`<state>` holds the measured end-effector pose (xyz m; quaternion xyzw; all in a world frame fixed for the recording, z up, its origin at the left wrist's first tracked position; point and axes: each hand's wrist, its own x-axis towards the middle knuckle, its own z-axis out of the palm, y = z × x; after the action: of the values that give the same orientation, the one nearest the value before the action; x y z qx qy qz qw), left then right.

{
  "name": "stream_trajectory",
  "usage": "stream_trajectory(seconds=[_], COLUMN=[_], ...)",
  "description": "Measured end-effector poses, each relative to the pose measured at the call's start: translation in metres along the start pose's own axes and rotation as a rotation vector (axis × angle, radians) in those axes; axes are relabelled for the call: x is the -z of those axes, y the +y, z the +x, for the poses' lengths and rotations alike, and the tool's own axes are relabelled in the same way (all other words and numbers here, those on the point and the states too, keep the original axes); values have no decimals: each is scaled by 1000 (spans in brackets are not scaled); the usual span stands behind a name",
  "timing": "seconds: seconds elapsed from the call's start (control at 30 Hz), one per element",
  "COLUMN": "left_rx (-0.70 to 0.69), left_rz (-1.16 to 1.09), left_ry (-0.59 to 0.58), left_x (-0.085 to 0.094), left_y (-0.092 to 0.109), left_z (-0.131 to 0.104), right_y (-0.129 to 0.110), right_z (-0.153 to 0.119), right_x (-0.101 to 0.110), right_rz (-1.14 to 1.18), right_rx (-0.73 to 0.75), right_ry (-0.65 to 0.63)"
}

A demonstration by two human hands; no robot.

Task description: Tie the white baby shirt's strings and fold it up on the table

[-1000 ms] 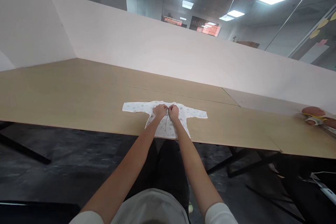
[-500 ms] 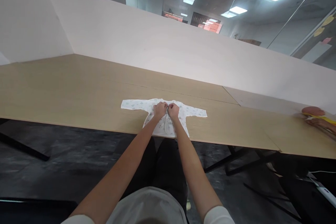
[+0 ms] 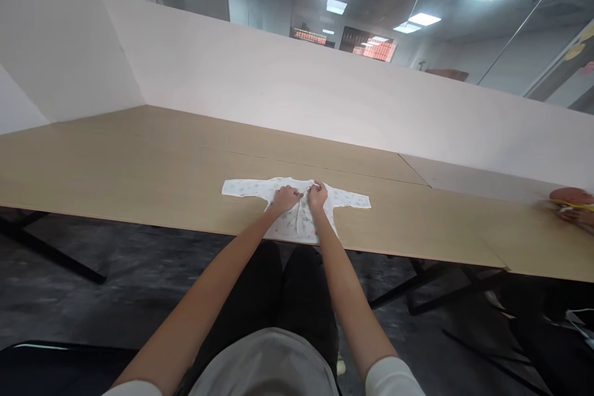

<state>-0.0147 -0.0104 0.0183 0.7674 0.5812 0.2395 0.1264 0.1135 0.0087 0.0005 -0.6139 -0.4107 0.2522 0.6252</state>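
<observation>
The clearest change over the last second is at the fingertips: the left hand (image 3: 286, 198) and the right hand (image 3: 318, 195), almost touching a moment ago over the chest of the small white shirt (image 3: 304, 223), now stand a little apart, with a narrow strip of printed cloth showing between them. The right hand has shifted outward from the middle and is turned so that a finger lifts toward the neckline; the left stays low and flatter, its fingertips pointing across at the right. Both sets of fingers are gathered close, curled rather than spread, and touch the front of the shirt; whether either one pinches an edge or a fastening is too small to tell. The shirt lies under both hands, its front edge running down from the gap between them toward the hem, which reaches the near edge of the table (image 3: 139, 167) on the wearer's side of the grip. One sleeve (image 3: 245, 188) stretches out flat beyond the left hand, the other sleeve (image 3: 352, 198) beyond the right, both undisturbed. For the work, this parting seems to mean the two hands are no longer busy at one single spot; whether the front is fastened there cannot be judged.
</observation>
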Motion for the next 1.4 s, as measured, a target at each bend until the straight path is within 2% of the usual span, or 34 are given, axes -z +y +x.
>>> stream_trajectory(seconds=[0.1, 0.2, 0.37, 0.53, 0.63, 0.77, 0.97, 1.3, 1.4], left_rx=[-45, -67, -78, -111, -107, -133, -171, -212, -190], left_rz=[1, -25, -43, -102, -111, -134, -295, -370, -373], left_ry=[15, 5, 53, 95, 119, 135, 123, 135, 143], left_x=[-2, -4, -5, -6, -7, -7, -4, -12, -11], left_y=[-1, -2, -5, -8, -10, -12, -13, -15, -13], left_z=[-9, -11, -9, -9, -10, -9, -10, -8, -8], right_y=[-1, 0, 1, -4, -4, -3, -1, 3, -1], right_z=[3, 0, -18, -28, -28, -27, -24, -23, -21], right_x=[3, 12, 29, 32, 31, 30, 31, 31, 32], right_rz=[177, 174, -122, -271, -261, -214, -178, -96, -68], right_rx=[-99, -93, 130, 285, 298, 232, 188, 133, 107], right_ry=[5, -101, -336, -434, -443, -419, -367, -411, -388])
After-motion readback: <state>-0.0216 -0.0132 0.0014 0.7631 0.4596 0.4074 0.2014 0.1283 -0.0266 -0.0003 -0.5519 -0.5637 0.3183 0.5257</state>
